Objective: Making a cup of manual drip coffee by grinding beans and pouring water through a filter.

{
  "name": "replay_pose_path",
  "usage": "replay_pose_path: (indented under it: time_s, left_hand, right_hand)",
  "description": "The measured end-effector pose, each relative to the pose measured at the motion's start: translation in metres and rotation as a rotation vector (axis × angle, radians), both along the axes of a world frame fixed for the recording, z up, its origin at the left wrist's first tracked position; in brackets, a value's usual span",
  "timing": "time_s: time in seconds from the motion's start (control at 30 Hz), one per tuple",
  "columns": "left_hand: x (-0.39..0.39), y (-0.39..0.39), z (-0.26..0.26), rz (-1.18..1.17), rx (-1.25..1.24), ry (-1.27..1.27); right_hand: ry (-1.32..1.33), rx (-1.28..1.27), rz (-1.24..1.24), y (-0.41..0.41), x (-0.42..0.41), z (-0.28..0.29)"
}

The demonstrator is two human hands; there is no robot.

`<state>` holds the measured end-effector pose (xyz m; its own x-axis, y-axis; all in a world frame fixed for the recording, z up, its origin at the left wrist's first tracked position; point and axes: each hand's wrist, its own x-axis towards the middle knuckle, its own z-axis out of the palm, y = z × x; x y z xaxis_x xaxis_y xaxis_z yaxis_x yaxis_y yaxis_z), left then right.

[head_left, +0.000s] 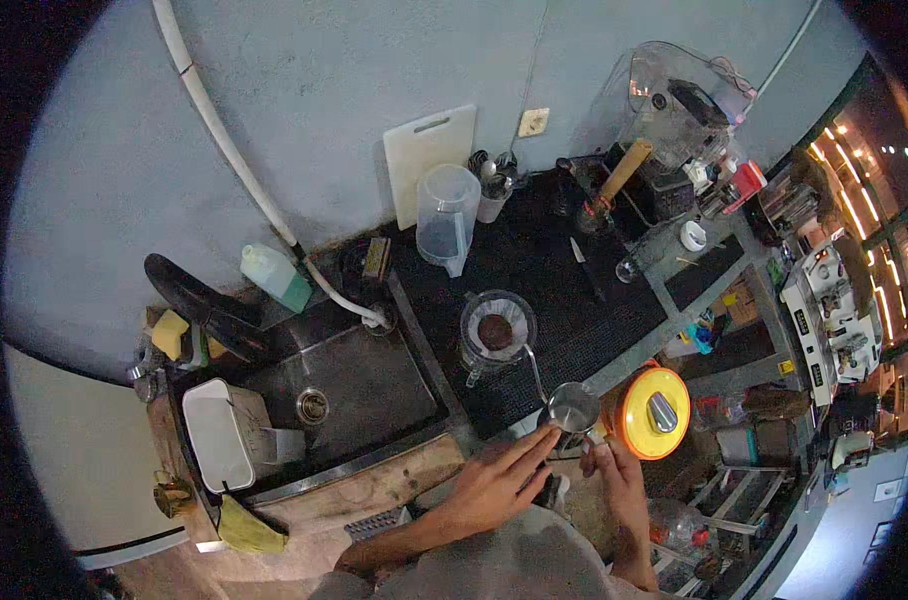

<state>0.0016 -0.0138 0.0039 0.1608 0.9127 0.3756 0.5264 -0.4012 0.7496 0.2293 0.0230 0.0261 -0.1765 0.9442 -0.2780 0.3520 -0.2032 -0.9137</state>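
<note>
A small open gooseneck kettle (574, 407) is held close to my body, its thin spout pointing up and left toward the coffee dripper. My right hand (615, 469) grips its handle on the right side. Against the kettle's left rim rest the fingers of my left hand (505, 480), stretched out. A white paper filter (520, 324) lines the dripper, with dark coffee grounds (494, 331) at its bottom. Beneath the filter stands a clear jug (475, 366) on the black mat. Whether water runs from the spout cannot be told.
A clear plastic pitcher (445, 217), a white cutting board (428, 157) and a cup of spoons (493, 201) stand by the wall. A knife (587, 268) lies on the mat. The sink (364, 382) is at left, a yellow-lidded container (652, 427) at right.
</note>
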Motion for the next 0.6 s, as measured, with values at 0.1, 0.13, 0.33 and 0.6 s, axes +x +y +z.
replay_pose_path:
  time_s: [0.1,0.13,0.33,0.6]
  left_hand:
    - [0.001,0.006,-0.002,0.001,-0.021,0.005]
    - [0.002,0.007,-0.004,0.018,0.006,0.007]
    - [-0.004,0.008,-0.002,0.058,0.006,0.021]
    - [-0.009,-0.009,0.009,0.055,-0.004,0.014]
  right_hand:
    - [-0.011,0.076,0.048,0.012,0.010,-0.017]
    - [-0.010,0.078,0.047,0.014,0.010,-0.017]
    - [0.023,0.065,0.082,0.024,-0.002,-0.012]
    - [-0.003,0.049,0.171,0.012,0.006,-0.007]
